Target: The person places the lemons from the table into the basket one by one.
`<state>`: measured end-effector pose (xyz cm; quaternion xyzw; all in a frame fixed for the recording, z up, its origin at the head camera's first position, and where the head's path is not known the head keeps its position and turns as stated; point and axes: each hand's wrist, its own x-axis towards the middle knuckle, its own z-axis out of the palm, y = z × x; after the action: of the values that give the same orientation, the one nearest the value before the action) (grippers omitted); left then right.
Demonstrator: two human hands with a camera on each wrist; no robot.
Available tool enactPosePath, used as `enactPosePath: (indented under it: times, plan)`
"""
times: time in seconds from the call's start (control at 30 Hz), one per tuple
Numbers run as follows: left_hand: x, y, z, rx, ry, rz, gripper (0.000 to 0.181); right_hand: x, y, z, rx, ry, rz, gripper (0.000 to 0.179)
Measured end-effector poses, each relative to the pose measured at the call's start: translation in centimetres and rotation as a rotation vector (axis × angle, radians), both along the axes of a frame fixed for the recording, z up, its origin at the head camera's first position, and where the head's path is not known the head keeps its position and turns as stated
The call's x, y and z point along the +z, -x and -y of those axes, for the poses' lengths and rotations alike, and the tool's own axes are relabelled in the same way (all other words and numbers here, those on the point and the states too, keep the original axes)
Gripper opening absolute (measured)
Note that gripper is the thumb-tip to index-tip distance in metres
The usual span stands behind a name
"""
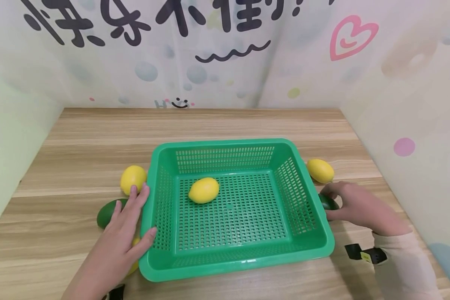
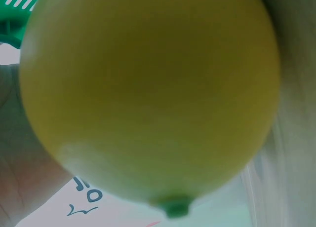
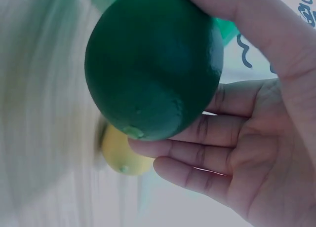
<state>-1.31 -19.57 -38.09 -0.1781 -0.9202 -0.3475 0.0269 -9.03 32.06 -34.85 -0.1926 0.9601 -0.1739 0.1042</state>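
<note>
In the head view a green plastic basket (image 1: 232, 273) stands between the hands, one yellow lemon (image 1: 204, 190) inside. My left hand (image 1: 121, 233) rests along its left rim, fingers extended and thumb over the edge. Under that hand lies another lemon (image 1: 134, 258), partly hidden; it fills the left wrist view as a large yellow fruit (image 2: 148, 98) with a green stem nub. Outside the basket's right wall, my right hand (image 1: 354, 206) holds a dark green lime (image 3: 153, 64) between thumb and fingers, close to the table.
Left of the basket lie a lemon (image 1: 133, 179) and a dark green fruit (image 1: 108, 213), both by the left fingers. Beyond the right hand, a lemon (image 1: 320, 171) lies beside the basket's right rim. Printed white walls enclose the wooden table (image 1: 210, 123) at the back and sides.
</note>
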Motion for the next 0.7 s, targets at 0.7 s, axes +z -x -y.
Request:
enactPosePath:
  times: [0.7]
  plan:
    - [-0.1,0.1,0.0,-0.004,0.009,-0.006,0.083,3.3,-0.2,-2.5,-0.152,-0.079,-0.036,0.044]
